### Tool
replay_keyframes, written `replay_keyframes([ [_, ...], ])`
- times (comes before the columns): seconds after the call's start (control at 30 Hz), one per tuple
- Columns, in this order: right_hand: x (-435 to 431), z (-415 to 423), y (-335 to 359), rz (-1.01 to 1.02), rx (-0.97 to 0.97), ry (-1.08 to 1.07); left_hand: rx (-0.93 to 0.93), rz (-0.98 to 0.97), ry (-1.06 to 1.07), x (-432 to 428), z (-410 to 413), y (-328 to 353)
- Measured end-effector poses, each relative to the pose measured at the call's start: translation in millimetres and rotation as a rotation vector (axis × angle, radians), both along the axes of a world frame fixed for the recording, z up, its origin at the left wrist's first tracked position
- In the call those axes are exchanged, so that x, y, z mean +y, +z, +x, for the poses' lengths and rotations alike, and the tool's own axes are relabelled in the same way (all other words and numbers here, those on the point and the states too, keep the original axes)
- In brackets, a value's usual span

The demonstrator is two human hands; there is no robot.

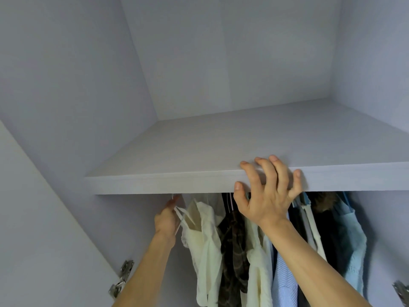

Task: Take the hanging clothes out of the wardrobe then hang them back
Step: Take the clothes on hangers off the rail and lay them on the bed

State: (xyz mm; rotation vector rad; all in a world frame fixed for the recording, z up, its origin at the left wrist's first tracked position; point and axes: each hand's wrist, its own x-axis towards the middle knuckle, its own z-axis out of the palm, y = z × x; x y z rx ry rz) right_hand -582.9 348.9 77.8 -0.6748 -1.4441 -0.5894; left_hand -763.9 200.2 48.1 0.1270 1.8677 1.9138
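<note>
Several clothes hang under the wardrobe shelf [155, 182]. At the left hangs a cream top [208, 240] on a white hanger [180, 214]; my left hand [167, 220] grips that hanger just below the shelf. Beside it hang a dark patterned garment [233, 251], another cream piece [257, 267], a blue striped shirt [284, 275] and a light blue knit [352, 247]. My right hand [266, 191] rests on the shelf's front edge, its fingers spread and curved over the top and its thumb against the edge. The rail is hidden behind the shelf.
The wardrobe's pale side walls [66, 107] close in on both sides. An open door [33, 218] with metal hinges [122, 278] stands at the left, and another hinge [401, 291] shows at the lower right. Nothing lies on the shelf top.
</note>
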Motion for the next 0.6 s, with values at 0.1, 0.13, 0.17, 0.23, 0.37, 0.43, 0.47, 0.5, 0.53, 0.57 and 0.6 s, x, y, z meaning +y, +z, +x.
replay_keyframes([
  [0.1,-3,3,1,-0.046,-0.018,0.013,-0.020,0.057,0.059,-19,-2,-4],
  [0.13,-5,5,1,-0.063,-0.030,0.017,-0.021,0.060,0.066,-27,-1,-5],
  [0.17,-6,8,2,-0.080,-0.043,0.021,-0.015,0.057,0.054,-34,0,-7],
  [0.23,-9,12,2,-0.117,-0.068,0.035,0.009,0.036,0.014,-50,1,-14],
  [0.37,-17,20,7,-0.193,-0.121,0.071,0.027,0.038,0.037,-91,10,-18],
  [0.43,-25,24,10,-0.252,-0.132,0.113,0.041,0.037,0.028,-117,20,-17],
  [0.47,-32,25,11,-0.287,-0.123,0.134,0.037,0.032,0.018,-130,25,-16],
  [0.5,-39,24,12,-0.321,-0.109,0.166,0.040,0.026,0.012,-142,29,-15],
  [0.53,-49,22,11,-0.351,-0.102,0.215,0.037,0.017,0.010,-154,33,-16],
  [0.57,-60,19,7,-0.368,-0.110,0.287,0.021,0.001,0.013,-166,37,-16],
  [0.6,-73,13,-1,-0.378,-0.134,0.378,0.014,-0.015,0.008,-178,40,-18],
])
